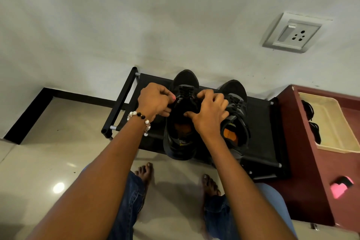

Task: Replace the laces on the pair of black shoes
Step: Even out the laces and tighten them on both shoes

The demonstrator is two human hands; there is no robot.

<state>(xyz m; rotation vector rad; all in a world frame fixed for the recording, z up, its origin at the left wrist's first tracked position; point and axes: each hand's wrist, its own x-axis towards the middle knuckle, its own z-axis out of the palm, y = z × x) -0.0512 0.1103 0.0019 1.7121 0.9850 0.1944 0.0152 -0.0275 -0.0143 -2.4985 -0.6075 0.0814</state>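
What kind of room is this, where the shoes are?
Probably a room or hallway in a home, by a wall. A low black shoe rack holding the black shoes stands on a shiny tiled floor, with a wall socket above and a maroon cabinet beside it.

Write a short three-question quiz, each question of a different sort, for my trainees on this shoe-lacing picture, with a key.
1. True or false: both shoes stand on the floor tiles.
2. Which shoe are the hands working on? A) the left shoe B) the right shoe C) neither
3. Fill in: a beaded bracelet sits on the ___ wrist.

Key
1. False: the left shoe and the right shoe stand on the black rack.
2. A: the left hand and the right hand are at the laces of the left shoe, fingers curled there.
3. Left: the bracelet is on that wrist.
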